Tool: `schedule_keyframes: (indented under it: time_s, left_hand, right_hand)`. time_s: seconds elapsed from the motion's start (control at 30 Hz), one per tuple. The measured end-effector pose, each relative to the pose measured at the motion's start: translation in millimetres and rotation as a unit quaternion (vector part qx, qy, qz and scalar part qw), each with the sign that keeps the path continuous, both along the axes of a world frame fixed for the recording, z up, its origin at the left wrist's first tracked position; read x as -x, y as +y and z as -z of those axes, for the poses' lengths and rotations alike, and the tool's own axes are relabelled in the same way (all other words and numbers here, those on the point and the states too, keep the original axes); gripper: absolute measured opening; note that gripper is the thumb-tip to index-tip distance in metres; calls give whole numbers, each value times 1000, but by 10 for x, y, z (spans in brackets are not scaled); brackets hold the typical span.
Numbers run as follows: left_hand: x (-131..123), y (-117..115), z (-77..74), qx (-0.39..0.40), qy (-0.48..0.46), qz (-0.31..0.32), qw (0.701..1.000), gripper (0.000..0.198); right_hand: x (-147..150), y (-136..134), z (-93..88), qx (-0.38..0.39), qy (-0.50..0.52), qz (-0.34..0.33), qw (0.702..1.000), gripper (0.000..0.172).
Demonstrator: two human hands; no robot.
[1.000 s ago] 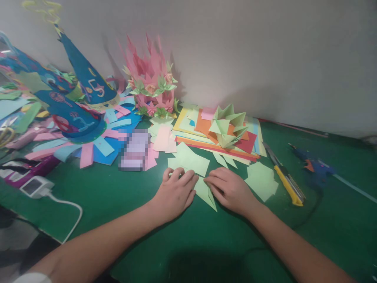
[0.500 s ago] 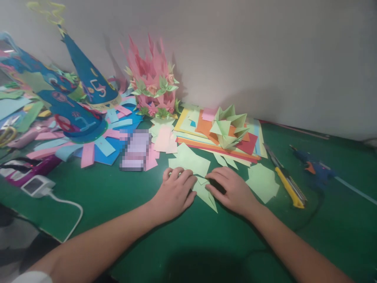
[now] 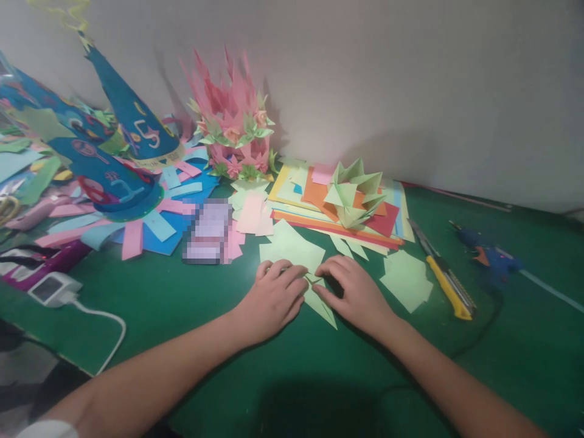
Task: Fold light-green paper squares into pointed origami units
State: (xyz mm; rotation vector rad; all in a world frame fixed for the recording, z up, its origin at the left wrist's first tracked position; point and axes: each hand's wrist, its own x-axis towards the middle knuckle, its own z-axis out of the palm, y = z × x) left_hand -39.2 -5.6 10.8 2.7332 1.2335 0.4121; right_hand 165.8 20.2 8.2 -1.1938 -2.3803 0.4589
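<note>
Both my hands rest on a light green folded paper piece (image 3: 319, 301) lying on the green mat (image 3: 292, 365). My left hand (image 3: 274, 298) presses down on its left part with the fingers curled together. The fingers of my right hand (image 3: 358, 292) are bent and pinch the paper's upper fold near the middle. A pointed corner of the piece sticks out toward me between the two hands. More light green sheets (image 3: 292, 246) lie just behind my fingers.
A stack of coloured paper (image 3: 319, 204) carries a green folded star (image 3: 353, 194). A pink paper flower piece (image 3: 232, 125) and blue cones (image 3: 132, 115) stand at the back left. A yellow utility knife (image 3: 444, 280), a blue glue gun (image 3: 488, 255) and a loose green sheet (image 3: 406, 280) lie to the right; a white charger (image 3: 48, 288) sits left.
My right fingers have curled up and shifted slightly left onto the fold. The left hand has hardly moved. The paper piece stays in place.
</note>
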Motion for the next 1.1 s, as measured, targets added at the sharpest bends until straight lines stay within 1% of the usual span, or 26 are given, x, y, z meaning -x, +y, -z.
schedule_keyframes:
  time_s: [0.1,0.37,0.5,0.63,0.83,1.0,1.1]
  left_hand:
    - [-2,-2,4,-2,-4,0,1000,17]
    - [-8,0,11,18,-18,8,1000,18]
    - [-11,2,11,28,-19,6,999,22]
    - [-12,6,10,32,-15,9,999,25]
    - [-8,8,-1,33,10,17,999,27]
    - [-10,-6,-14,26,16,10,999,30]
    - [-13,-13,-12,19,20,5,1000,31]
  right_hand:
    - [-2,4,0,-4,2,-5,1000,8]
    - [13,10,-31,43,34,-15,998,4]
    - [7,0,-36,65,55,4,996,8]
    - [-8,11,-12,50,63,37,996,8]
    - [-4,15,22,24,50,64,996,10]
    - [1,4,44,2,38,64,997,12]
    - [-1,8,38,3,40,58,997,13]
